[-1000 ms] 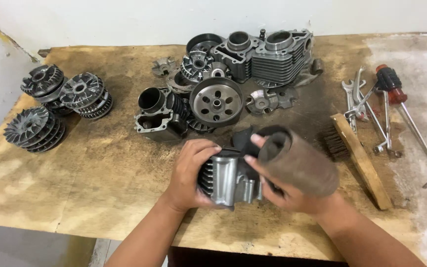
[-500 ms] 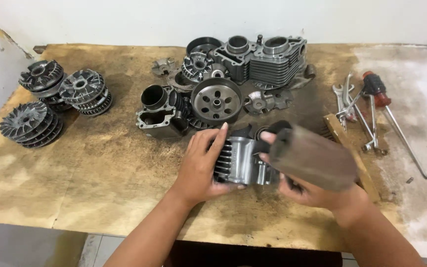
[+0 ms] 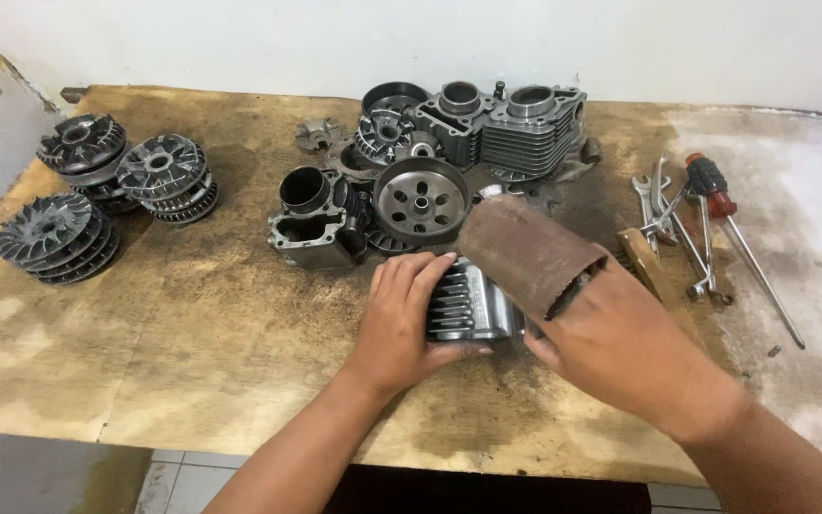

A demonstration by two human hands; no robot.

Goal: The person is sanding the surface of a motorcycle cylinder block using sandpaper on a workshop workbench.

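I am looking down from my head camera at a worn wooden workbench [image 3: 145,381] set against a pale wall, with both of my bare hands near the front edge. My left hand [image 3: 400,319] is spread flat and curled around the near left side of a finned metal engine cylinder [image 3: 468,306], pressing it against the bench, which looks like a grip meant to stop it from sliding or turning. My right hand [image 3: 620,347] is closed around a folded brown abrasive sheet [image 3: 530,255], rust-coloured and rolled into a stiff pad that sticks up past my knuckles; it sits against the right side of the cylinder, touching it, as if held ready to rub the metal. The cylinder lies on its side between the two hands, fins facing me. Just behind it stands a round drum-shaped clutch bell [image 3: 421,201] with holes in its face, and beside that a dark cylinder block [image 3: 316,219] with an open bore. Farther back, a cluster of grey engine castings [image 3: 506,128] is grouped together. At the left, well apart from my hands, three stacks of finned pulley discs [image 3: 54,238] are sorted by kind. At the right, spanners and a red-handled screwdriver [image 3: 715,190] lie together within reach, next to a wooden-backed wire brush [image 3: 649,271].
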